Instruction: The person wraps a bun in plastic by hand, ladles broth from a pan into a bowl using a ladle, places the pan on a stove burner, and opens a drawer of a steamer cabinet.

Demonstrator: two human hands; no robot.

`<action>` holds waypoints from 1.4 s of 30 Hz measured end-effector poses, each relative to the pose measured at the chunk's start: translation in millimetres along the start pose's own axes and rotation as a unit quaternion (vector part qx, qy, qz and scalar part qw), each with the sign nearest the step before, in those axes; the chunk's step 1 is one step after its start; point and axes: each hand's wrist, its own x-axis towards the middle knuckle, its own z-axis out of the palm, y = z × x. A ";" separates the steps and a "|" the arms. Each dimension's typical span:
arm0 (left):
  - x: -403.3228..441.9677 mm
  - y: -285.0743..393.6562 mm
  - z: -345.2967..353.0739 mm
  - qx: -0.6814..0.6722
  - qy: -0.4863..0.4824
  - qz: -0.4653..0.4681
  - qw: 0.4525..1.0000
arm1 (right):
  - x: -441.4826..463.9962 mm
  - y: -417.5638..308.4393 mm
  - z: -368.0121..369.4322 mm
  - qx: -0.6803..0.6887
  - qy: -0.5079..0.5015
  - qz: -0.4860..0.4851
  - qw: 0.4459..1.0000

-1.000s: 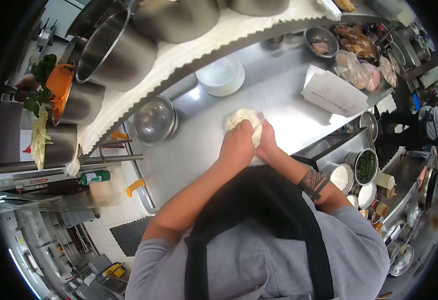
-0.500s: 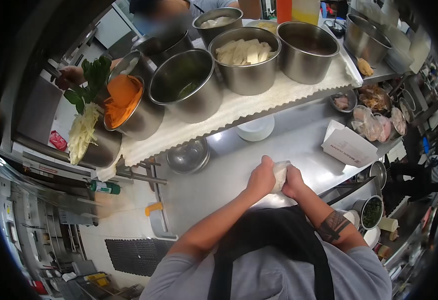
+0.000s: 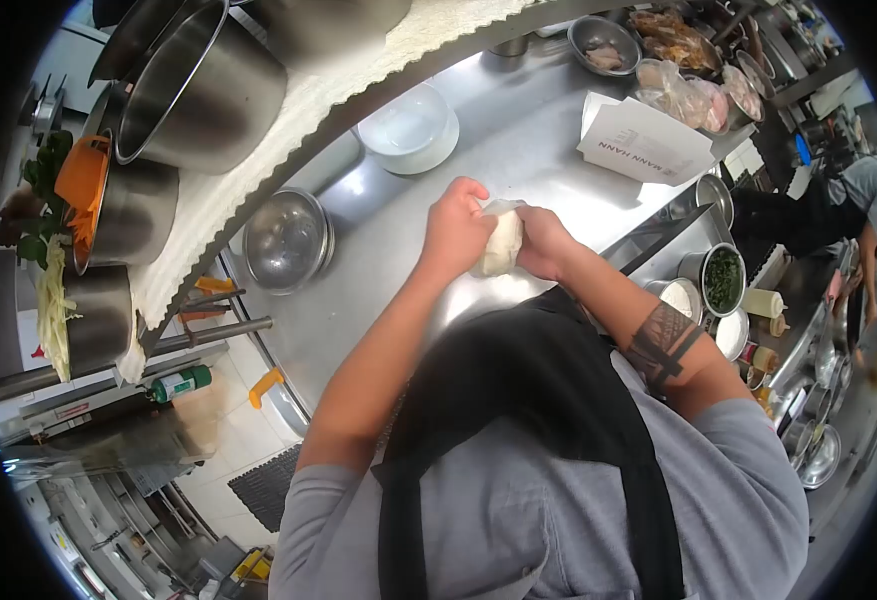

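Currently, both hands are handling one pale bundle, which is apparently showing through a thin, clear wrap, over the near part of the steel counter. The left hand is curling narrowly around its left side, while the right hand is gripping its right side. White bowls are resting far left, a printed carton far right. Judging by its soft look, the bundle is calling for even, gentle pressure from both sides in any next move.
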 end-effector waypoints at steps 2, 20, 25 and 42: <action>-2.5 -2.1 -7.4 0.008 -0.022 -0.002 1.000 | -5.9 -1.7 -4.3 -0.033 0.019 -0.006 0.999; -33.3 22.5 4.6 -0.063 -0.015 -0.100 0.993 | -54.8 -13.1 -40.5 -0.714 0.152 -0.318 0.605; -32.8 20.6 6.8 -0.074 -0.031 -0.076 0.994 | -33.4 3.2 -70.5 -0.555 0.182 -0.335 0.739; -33.0 61.5 -3.1 0.342 -0.176 0.002 0.923 | -40.8 -27.8 -63.4 -0.584 0.160 -0.392 0.692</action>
